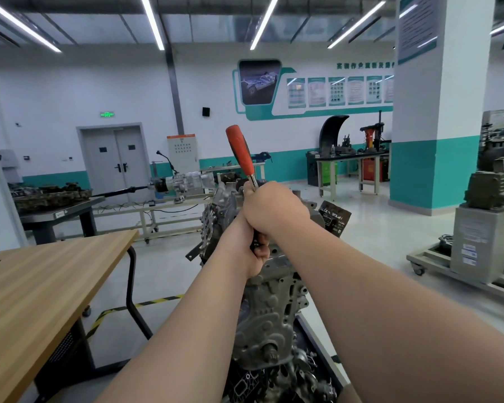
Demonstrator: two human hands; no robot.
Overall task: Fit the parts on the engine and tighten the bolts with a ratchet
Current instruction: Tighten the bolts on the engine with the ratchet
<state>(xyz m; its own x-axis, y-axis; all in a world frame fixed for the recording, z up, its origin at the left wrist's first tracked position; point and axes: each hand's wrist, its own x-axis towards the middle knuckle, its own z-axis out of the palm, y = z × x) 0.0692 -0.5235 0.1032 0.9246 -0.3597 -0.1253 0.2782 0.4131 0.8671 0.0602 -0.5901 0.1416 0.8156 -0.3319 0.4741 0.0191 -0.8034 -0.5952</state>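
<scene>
Head view. The ratchet has a red-orange grip, glossy and slightly flared at its free end, on a thin bright metal shank. The handle stands tilted up and to the left, above the fingers. The shank enters the top of the right hand, whose fingers are wrapped tight around it in a fist.

Directly under that fist is the left hand. Its fingers and thumb are curled round a dark lower part of the same tool. The tool head itself is hidden inside the two grips, so its contact with any bolt cannot be seen.

The engine sits beneath both sets of fingers: grey cast metal, ribbed, with many bolt holes. A short shaft stub is well below the left hand. A black label with white writing lies just right of the right-hand fingers. A wooden table is well left of the left hand.
</scene>
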